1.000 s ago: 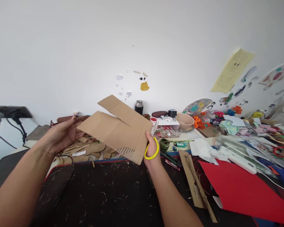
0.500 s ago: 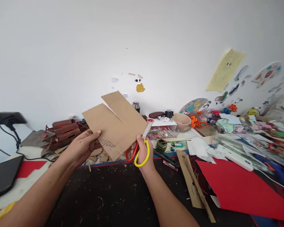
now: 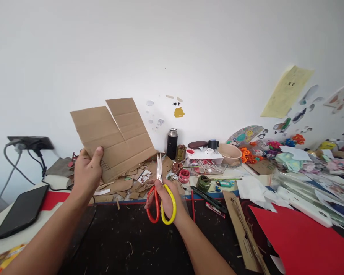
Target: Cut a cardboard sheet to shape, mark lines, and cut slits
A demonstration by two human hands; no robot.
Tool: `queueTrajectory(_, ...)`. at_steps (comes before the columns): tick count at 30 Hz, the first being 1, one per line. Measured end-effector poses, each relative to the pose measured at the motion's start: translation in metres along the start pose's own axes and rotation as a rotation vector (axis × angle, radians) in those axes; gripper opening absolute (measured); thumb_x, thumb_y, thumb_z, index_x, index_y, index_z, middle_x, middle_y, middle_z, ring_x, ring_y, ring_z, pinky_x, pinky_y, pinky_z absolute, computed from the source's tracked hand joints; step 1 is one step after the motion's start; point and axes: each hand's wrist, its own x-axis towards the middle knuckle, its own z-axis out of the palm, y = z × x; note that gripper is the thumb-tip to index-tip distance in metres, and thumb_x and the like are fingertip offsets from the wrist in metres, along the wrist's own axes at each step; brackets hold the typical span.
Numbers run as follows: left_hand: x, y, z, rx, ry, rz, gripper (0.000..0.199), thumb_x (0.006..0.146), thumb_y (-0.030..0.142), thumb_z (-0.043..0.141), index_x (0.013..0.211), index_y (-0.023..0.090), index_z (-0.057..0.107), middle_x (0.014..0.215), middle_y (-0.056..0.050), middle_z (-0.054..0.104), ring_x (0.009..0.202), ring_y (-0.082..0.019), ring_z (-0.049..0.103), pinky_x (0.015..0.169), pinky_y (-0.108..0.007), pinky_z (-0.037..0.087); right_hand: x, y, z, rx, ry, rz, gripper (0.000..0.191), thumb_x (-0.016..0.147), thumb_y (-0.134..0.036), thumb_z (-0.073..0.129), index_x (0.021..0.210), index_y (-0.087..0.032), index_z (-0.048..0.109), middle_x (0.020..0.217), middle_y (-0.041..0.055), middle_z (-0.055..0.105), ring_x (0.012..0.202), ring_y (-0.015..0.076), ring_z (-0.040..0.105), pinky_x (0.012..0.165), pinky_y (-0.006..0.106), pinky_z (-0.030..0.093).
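My left hand [image 3: 87, 170] grips a piece of brown cardboard [image 3: 120, 133] by its lower left edge, thumb on the near face. A narrow slit runs down from the cardboard's top edge to about its middle. My right hand [image 3: 169, 198] holds scissors [image 3: 159, 172] with one red and one yellow handle loop. Their blades point upward, nearly together, just right of the cardboard's lower right corner. Cardboard scraps [image 3: 132, 185] lie on the table behind and below the held piece.
A black thermos [image 3: 172, 144] stands by the wall, with paint jars [image 3: 184, 175] in front. To the right are a green box cutter [image 3: 208, 198], cardboard strips [image 3: 242, 233] and a red sheet [image 3: 301, 236]. A black tablet-like device [image 3: 21, 212] lies at left.
My left hand has moved left with the cardboard, turning it more upright. The scissors have come away from the cardboard's right edge, blades drawn closer together. The view has shifted left.
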Motion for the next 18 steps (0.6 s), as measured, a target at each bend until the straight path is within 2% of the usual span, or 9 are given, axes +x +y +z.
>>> queueTrajectory(3, 0.008, 0.004, -0.005, -0.021, 0.051, 0.02, 0.048, 0.076, 0.055, 0.091, 0.104, 0.023, 0.071, 0.115, -0.008, 0.085, 0.117, -0.031, 0.077, 0.107, -0.045, 0.062, -0.001, 0.002, 0.001, -0.036, -0.081, 0.066, 0.09, 0.076, -0.102, 0.062, 0.114, -0.021, 0.071, 0.054, -0.001, 0.064, 0.056, 0.027, 0.074, 0.048, 0.027, 0.047)
queueTrajectory(8, 0.012, 0.012, -0.007, -0.083, 0.083, -0.007, 0.052, 0.071, 0.054, 0.093, 0.104, 0.022, 0.07, 0.104, -0.008, 0.086, 0.11, -0.033, 0.081, 0.098, -0.048, 0.067, -0.004, 0.004, 0.003, -0.062, -0.226, 0.074, 0.097, 0.067, -0.104, 0.068, 0.116, -0.021, 0.075, 0.066, 0.0027, 0.07, 0.066, 0.0297, 0.077, 0.064, 0.036, 0.059)
queueTrajectory(14, 0.008, 0.013, -0.006, -0.089, 0.031, -0.053, 0.05, 0.069, 0.052, 0.095, 0.102, 0.021, 0.074, 0.095, -0.007, 0.087, 0.107, -0.035, 0.082, 0.096, -0.047, 0.068, -0.006, 0.012, 0.002, -0.154, -0.171, 0.062, 0.08, 0.081, -0.096, 0.068, 0.101, -0.018, 0.074, 0.078, 0.0043, 0.073, 0.054, 0.0196, 0.068, 0.055, 0.029, 0.053)
queueTrajectory(18, 0.003, 0.009, -0.002, -0.08, -0.024, -0.065, 0.051, 0.069, 0.054, 0.095, 0.102, 0.021, 0.075, 0.102, -0.009, 0.087, 0.109, -0.035, 0.082, 0.093, -0.046, 0.069, -0.005, 0.026, -0.003, -0.319, -0.147, 0.035, 0.066, 0.09, -0.081, 0.073, 0.107, -0.018, 0.078, 0.079, 0.0046, 0.074, 0.054, 0.0179, 0.068, 0.051, 0.025, 0.05)
